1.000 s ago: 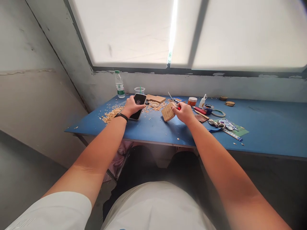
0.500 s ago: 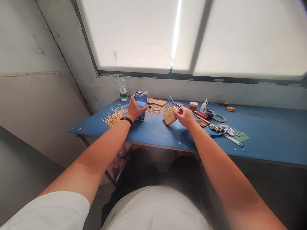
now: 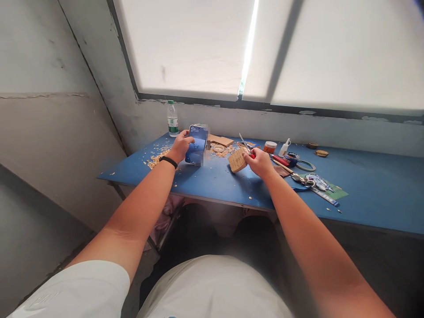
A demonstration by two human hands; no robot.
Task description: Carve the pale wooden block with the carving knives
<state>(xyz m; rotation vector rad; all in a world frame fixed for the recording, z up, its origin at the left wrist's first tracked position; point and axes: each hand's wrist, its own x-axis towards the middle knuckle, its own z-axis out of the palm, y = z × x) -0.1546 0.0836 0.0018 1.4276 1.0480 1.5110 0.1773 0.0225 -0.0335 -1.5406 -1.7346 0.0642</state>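
My left hand is closed round a smartphone, held upright above the table with its lit screen facing me; the thumb lies over the screen. A pixelated patch blurs the phone's right side. In my right hand is a squarish wooden block with faint marks on its face. The same hand also grips a knife with a red handle, its blade pointing up and left behind the block. Wood shavings lie on the blue table between and behind the hands.
A water bottle stands at the back left. Flat wooden board lies behind the phone. On the right are an orange-labelled jar, a white glue bottle, a tape roll, keys and a ruler.
My left hand has turned the phone slightly and shifted its hold to the phone's left edge, with the thumb drawn back. My right hand keeps its hold on the block and knife.
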